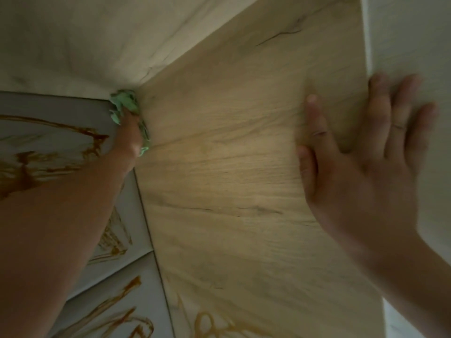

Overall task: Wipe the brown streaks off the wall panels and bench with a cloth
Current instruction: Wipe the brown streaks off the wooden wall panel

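Observation:
My left hand (130,137) grips a crumpled green cloth (124,102) and presses it into the far corner where the light wooden bench (231,167) meets the wall panels. Brown streaks (51,152) run across the grey panels (61,106) at the left, under and beside my forearm. More brown streaks (212,323) lie on the near end of the bench. My right hand (366,154) lies flat with spread fingers on the bench's right edge, touching the white surface beside it.
A pale marbled wall panel (97,32) rises behind the corner. A white textured surface (410,32) borders the bench on the right. Seams (146,215) divide the grey panels from the bench.

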Motion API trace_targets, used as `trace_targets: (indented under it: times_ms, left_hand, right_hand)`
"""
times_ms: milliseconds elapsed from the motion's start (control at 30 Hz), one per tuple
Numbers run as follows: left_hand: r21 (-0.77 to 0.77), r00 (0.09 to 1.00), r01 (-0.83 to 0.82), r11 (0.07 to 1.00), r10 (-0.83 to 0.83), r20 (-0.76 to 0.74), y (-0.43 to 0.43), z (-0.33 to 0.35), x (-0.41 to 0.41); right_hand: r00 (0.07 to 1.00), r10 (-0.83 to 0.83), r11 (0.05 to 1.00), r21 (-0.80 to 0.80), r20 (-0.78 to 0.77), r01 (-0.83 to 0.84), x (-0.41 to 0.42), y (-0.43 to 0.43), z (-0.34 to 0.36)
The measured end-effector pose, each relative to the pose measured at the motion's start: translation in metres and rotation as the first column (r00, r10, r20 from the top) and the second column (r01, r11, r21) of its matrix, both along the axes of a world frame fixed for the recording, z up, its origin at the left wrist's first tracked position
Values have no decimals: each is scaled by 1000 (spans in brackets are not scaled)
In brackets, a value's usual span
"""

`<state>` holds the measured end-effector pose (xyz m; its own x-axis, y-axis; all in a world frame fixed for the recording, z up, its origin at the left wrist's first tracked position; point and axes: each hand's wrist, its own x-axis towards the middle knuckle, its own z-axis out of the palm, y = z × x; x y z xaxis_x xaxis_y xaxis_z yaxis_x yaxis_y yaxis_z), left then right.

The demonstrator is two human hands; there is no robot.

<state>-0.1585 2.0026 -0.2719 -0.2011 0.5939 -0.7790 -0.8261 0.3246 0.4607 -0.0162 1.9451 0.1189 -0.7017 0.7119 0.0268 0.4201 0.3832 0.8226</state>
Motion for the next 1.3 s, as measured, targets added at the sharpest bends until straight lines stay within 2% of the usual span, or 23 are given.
trace_targets:
  times_ms: [133, 333, 433, 567, 600, 633, 700, 767, 833, 900, 933, 967, 1000, 1067, 1100, 1200, 1233, 1300]
  left_hand:
    - [-47, 996, 71, 996, -68, 49, -31, 8, 24]
    - [-51, 994, 107, 993, -106, 15, -38, 0, 30]
    - [-16, 994, 63, 998, -62, 93, -37, 9, 37]
    - [110, 995, 90, 990, -95, 43, -43, 37, 66]
    - [158, 990, 138, 978, -136, -25, -52, 67, 68]
    - [193, 975, 188, 963, -159, -155, -59, 95, 72]
    - [296, 871, 315, 902, -151, -468, -77, 161, 84]
    - [436, 756, 381, 815, -3, -654, -96, 219, 101]
    - [509, 646, 449, 735, 127, -753, -100, 226, 115]
    - [503, 689, 406, 763, 106, -717, -85, 187, 110]
    - [506, 762, 331, 797, 89, -641, -77, 157, 106]
    - [485, 849, 209, 849, 88, -520, -67, 122, 103]
    - [400, 935, 108, 910, 43, -351, -61, 83, 100]
    - [210, 998, 49, 977, -38, -56, -57, 14, 100]
    - [189, 999, 48, 981, -51, 11, -57, -10, 108]
    - [127, 993, 116, 985, -117, 7, -58, -55, 137]
    - [120, 982, 190, 974, -189, -22, -69, -21, 133]
    - [140, 943, 274, 952, -237, -234, -83, 53, 128]
  right_hand:
    - [1000, 7, 1000, -4, -11, -7, -1, -1, 0]
    - [1000, 18, 1000, -1, 5, -18, 1, 0, -1]
    - [1000, 16, 1000, -19, -6, -16, 1, 0, -1]
    - [997, 41, 999, -29, -58, -43, 0, -1, 1]
    - [996, 51, 998, -35, -66, -54, 0, -2, 2]
    - [996, 55, 998, -34, -72, -58, 0, -2, 2]
    - [994, 61, 997, -40, -86, -65, 0, -1, 0]
    - [992, 74, 996, -51, -102, -79, 0, -3, 3]
    - [993, 69, 995, -62, -98, -75, -1, -3, 4]
    - [993, 73, 995, -59, -90, -79, 0, -1, 2]
    - [993, 72, 996, -51, -89, -76, 0, 0, 1]
    - [994, 76, 996, -41, -75, -79, 1, 1, -1]
    - [995, 69, 997, -39, -67, -72, 2, -1, 0]
    - [996, 86, 996, -25, -39, -87, 2, -1, -1]
    - [995, 92, 996, -16, -32, -92, 4, -2, -1]
    - [996, 87, 996, -18, -36, -88, 2, -2, 1]
    - [995, 89, 996, -21, -42, -89, 2, -2, 1]
    - [995, 90, 996, -21, -47, -91, 1, -3, 1]
